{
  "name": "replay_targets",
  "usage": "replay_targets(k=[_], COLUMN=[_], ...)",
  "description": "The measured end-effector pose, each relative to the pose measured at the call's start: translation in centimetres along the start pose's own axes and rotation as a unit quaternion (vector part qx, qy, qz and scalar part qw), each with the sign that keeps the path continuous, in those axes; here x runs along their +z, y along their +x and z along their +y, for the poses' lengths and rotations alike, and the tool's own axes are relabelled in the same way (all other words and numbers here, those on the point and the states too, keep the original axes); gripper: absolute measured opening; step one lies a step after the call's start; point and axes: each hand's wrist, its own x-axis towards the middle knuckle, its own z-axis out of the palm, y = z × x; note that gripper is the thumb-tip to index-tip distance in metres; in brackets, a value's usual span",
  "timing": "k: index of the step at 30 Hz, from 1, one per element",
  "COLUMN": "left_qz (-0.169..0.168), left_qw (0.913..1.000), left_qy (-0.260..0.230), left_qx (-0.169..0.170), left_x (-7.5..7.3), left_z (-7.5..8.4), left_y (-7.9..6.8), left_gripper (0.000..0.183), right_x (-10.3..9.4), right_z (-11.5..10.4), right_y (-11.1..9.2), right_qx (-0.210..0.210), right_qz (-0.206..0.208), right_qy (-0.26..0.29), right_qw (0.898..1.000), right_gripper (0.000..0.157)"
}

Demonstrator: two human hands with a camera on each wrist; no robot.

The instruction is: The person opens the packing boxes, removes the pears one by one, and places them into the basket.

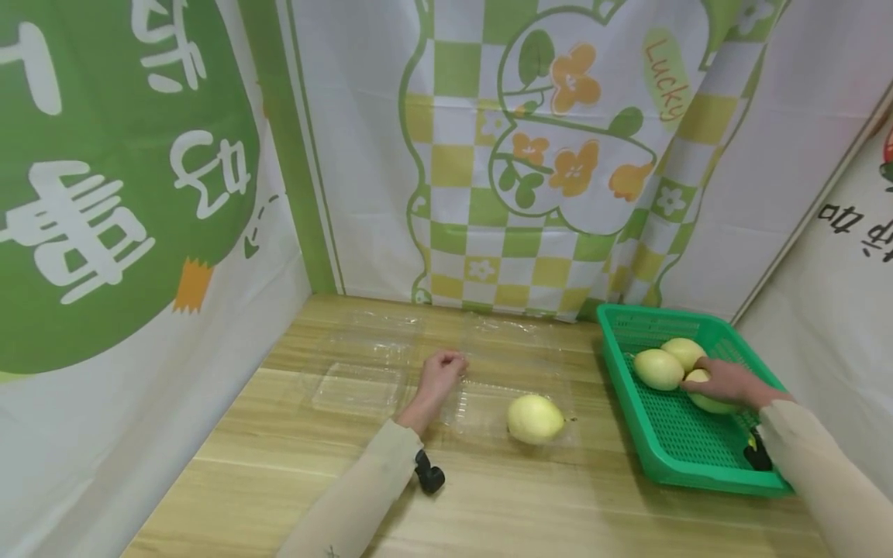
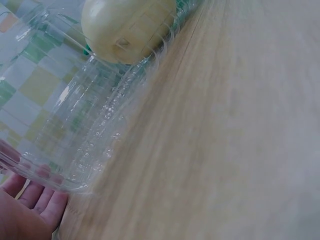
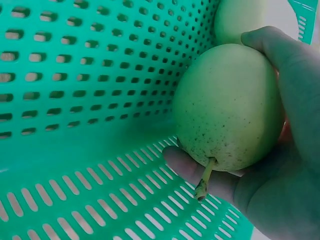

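Note:
My right hand [image 1: 729, 381] grips a pale yellow-green pear [image 3: 227, 110] inside the green plastic basket [image 1: 718, 482]. Thumb and fingers wrap around its sides, and its short brown stem points toward the right wrist camera. Two more pears, one nearer [image 1: 658, 370] and one behind it [image 1: 682, 353], lie beside it in the basket. At the middle of the table, my left hand [image 1: 441, 376] pinches the left edge of a clear plastic clamshell box [image 1: 481, 403], whose lid lies open toward the back. One pear [image 1: 533, 419] rests in this box, stem to the right.
Left of the left hand lies a second clear clamshell box [image 1: 359, 387], its lid folded back. All stand on a wood-grain table [image 1: 488, 504]. A printed curtain [image 1: 460, 163] hangs behind the table, and printed cloth [image 1: 84, 310] borders its left side.

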Motion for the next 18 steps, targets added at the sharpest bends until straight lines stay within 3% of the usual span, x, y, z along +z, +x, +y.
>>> replay_targets(k=[12, 18], left_qz=[-0.008, -0.004], left_qw=[0.9999, 1.0000], left_qy=[-0.007, -0.004], left_qx=[-0.004, 0.000], left_x=[-0.08, -0.02], left_z=[0.63, 0.08], left_y=[-0.42, -0.10], left_gripper=[0.027, 0.028], right_x=[0.62, 0.40], right_z=[0.15, 0.16], right_y=[0.06, 0.09], right_qx=[0.020, 0.021], right_qz=[-0.035, -0.049], right_qy=[0.014, 0.009], right_qw=[0.999, 0.999], right_gripper=[0.043, 0.045])
